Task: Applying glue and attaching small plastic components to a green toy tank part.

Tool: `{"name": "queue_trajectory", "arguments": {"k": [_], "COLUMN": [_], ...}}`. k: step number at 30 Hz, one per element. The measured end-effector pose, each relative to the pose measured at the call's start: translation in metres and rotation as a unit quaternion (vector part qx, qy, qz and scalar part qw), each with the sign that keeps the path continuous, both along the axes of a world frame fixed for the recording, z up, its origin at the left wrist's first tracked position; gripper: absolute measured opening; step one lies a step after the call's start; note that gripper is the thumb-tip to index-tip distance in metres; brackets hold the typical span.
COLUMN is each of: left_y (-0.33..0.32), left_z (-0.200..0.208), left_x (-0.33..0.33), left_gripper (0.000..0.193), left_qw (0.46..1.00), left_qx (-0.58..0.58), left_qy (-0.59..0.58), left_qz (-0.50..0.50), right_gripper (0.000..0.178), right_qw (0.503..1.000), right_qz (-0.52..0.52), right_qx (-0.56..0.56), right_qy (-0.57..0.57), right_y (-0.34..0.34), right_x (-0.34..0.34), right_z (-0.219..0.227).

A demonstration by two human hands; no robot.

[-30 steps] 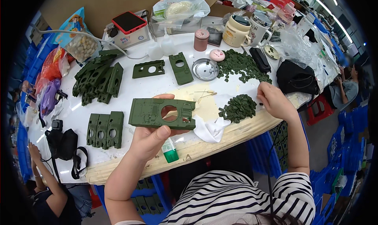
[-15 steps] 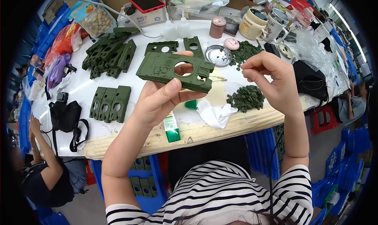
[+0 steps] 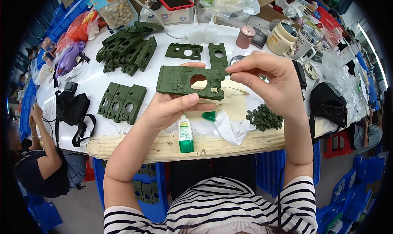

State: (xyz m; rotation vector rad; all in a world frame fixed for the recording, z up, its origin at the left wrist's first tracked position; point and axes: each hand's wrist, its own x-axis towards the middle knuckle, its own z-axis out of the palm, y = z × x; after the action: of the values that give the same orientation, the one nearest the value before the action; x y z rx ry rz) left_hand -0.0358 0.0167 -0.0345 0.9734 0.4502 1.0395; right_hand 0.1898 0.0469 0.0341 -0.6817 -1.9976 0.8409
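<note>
My left hand [image 3: 166,112] is closed around a dark green plastic tank hull [image 3: 174,79], thumb along the near edge and fingers beneath. The hull is held level above the table; it has a round hole and a small pale patch near its right end. Thumb and forefinger of my right hand [image 3: 272,78] are pinched together at the hull's far right corner. Whatever is between those fingertips is too small to make out. Below my right hand lies a heap of small green parts [image 3: 265,117]; another heap behind it is mostly hidden by the hand.
Three hulls [image 3: 116,103] lie in a row at left, behind them a pile of hulls [image 3: 129,49]. A green-and-white bottle [image 3: 185,133], green cap [image 3: 209,116] and white cloth [image 3: 235,128] lie near the front edge. Mugs [image 3: 282,39] stand at back right. Another person sits at left.
My right hand has come left, so its pinched fingertips now meet the hull's far corner. The hull is turned slightly and sits more level. The whole view has shifted a little.
</note>
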Motion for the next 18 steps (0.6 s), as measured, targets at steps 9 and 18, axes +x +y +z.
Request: {"name": "queue_trajectory", "arguments": {"k": [9, 18], "left_y": [0.001, -0.006], "left_z": [-0.001, 0.004], "left_x": [-0.001, 0.002], "left_gripper": [0.062, 0.062], "left_qw": [1.0, 1.0], "left_qx": [0.012, 0.0], "left_qy": [-0.009, 0.005], "left_qz": [0.021, 0.01], "right_gripper": [0.008, 0.008], "right_qw": [0.999, 0.999], "right_qz": [-0.015, -0.004], "right_qx": [-0.051, 0.016], "right_qy": [-0.009, -0.048], "right_y": [-0.014, -0.013], "right_x": [-0.003, -0.004], "right_z": [-0.009, -0.017]}}
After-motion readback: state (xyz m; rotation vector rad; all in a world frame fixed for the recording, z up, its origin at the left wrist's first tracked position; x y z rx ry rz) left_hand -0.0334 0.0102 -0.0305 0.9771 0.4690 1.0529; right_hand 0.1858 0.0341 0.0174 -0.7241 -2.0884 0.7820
